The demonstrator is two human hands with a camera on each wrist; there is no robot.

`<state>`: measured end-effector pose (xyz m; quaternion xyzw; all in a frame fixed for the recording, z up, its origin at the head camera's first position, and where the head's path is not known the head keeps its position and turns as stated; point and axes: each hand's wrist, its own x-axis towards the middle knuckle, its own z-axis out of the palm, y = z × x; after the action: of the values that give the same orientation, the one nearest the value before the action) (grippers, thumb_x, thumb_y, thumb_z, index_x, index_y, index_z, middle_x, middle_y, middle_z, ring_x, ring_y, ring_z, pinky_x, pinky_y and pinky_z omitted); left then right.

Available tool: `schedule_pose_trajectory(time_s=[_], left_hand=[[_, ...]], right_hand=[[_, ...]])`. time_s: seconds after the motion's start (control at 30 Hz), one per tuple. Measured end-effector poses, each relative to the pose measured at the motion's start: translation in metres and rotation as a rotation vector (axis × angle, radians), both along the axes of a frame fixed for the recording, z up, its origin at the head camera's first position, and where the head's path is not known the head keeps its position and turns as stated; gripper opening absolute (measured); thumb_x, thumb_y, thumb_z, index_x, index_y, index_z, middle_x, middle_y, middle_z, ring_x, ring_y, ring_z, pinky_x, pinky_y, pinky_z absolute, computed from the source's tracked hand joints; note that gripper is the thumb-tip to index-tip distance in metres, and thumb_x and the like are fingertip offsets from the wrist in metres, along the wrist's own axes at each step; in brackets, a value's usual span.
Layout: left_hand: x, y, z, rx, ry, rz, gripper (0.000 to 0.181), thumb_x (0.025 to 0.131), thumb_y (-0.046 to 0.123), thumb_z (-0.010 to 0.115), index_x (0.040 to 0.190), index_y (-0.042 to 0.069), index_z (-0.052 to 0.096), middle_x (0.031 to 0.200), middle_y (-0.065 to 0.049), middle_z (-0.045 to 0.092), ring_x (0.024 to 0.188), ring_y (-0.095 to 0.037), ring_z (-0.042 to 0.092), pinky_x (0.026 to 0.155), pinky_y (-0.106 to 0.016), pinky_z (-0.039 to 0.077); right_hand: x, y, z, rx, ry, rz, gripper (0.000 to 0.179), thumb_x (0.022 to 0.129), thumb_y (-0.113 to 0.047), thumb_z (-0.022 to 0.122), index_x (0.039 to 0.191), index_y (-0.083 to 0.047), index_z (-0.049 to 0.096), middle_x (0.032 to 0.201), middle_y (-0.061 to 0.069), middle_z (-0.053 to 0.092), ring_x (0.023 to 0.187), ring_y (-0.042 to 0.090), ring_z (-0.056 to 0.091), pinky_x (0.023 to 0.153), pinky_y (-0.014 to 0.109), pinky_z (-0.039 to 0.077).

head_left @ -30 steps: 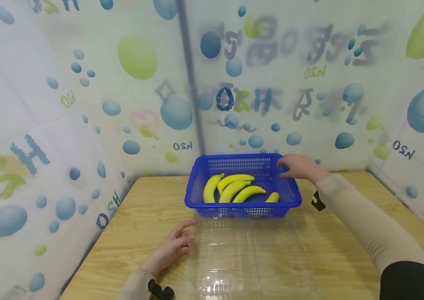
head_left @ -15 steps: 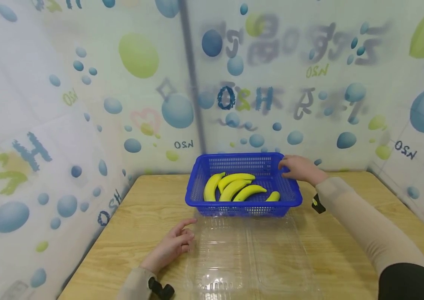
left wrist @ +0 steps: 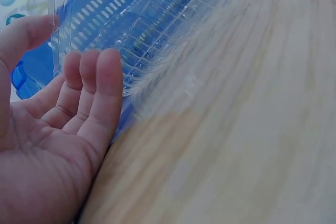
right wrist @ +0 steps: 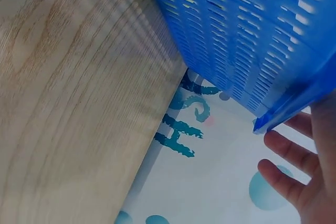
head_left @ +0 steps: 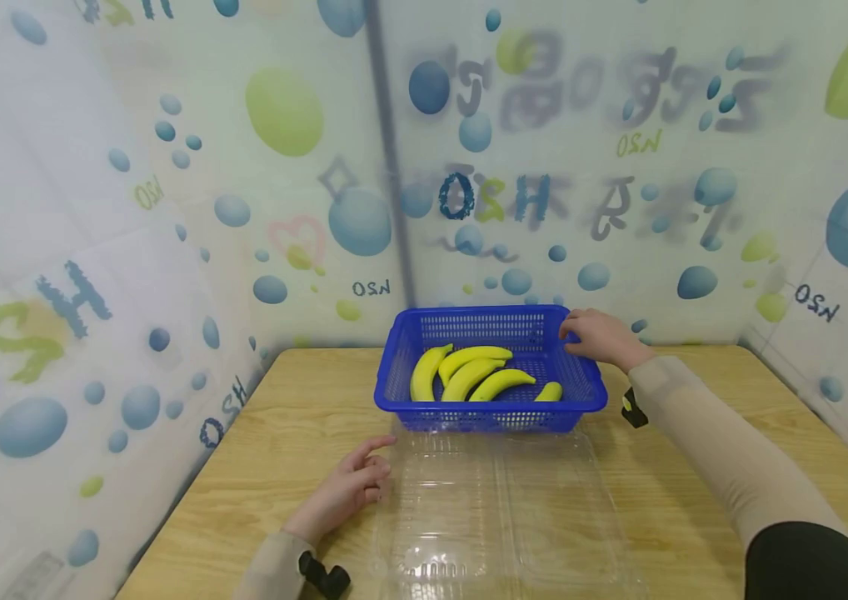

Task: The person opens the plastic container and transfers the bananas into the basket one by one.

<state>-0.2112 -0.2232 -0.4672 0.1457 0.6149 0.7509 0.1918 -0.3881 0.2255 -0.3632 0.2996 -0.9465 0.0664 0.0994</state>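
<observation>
A blue plastic basket (head_left: 490, 407) with slotted walls stands at the back of the table. Several yellow bananas (head_left: 501, 383) lie inside it. My right hand (head_left: 607, 337) rests at the basket's right rim, fingers loosely bent and spread; in the right wrist view, fingertips (right wrist: 275, 140) sit right at the rim's corner. In front of the basket lies an unfolded clear plastic clamshell container (head_left: 442, 500). My left hand (head_left: 341, 492) is at its left edge, index finger reaching to its far corner, the others loosely curled. In the left wrist view the palm faces the camera.
The wooden table (head_left: 319, 392) runs back to a wall sheet (head_left: 304, 192) printed with blue and green bubbles and letters. Small black devices (head_left: 325, 577) are strapped at both wrists. The basket's front side stands right at the clear container's far edge.
The head view has shifted slightly, so the scene sits a little further right. Both hands, the basket, the bananas and the clear container keep their places.
</observation>
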Motion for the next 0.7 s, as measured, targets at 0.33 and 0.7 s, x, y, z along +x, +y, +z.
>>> schedule_pose_trajectory(time_s=[0.33, 0.7], left_hand=[[-0.001, -0.015, 0.016, -0.108, -0.032, 0.091, 0.052, 0.102, 0.017, 0.048, 0.143, -0.007, 0.028, 0.084, 0.0, 0.052, 0.07, -0.011, 0.056, 0.069, -0.029, 0.054], [-0.028, -0.057, 0.066, -0.549, 0.066, 0.135, 0.054, 0.102, 0.03, 0.05, 0.144, -0.001, 0.034, 0.09, -0.008, 0.051, 0.079, -0.022, 0.056, 0.074, -0.038, 0.053]], right_hand=[[0.006, 0.021, -0.008, -0.207, -0.103, -0.092, 0.036, 0.099, -0.024, 0.056, 0.12, 0.004, 0.06, 0.116, 0.021, 0.061, 0.106, 0.038, 0.058, 0.088, 0.054, 0.047], [0.016, 0.041, -0.009, -0.222, -0.177, -0.15, 0.036, 0.1, -0.022, 0.053, 0.119, 0.007, 0.059, 0.115, 0.026, 0.061, 0.103, 0.041, 0.059, 0.086, 0.055, 0.048]])
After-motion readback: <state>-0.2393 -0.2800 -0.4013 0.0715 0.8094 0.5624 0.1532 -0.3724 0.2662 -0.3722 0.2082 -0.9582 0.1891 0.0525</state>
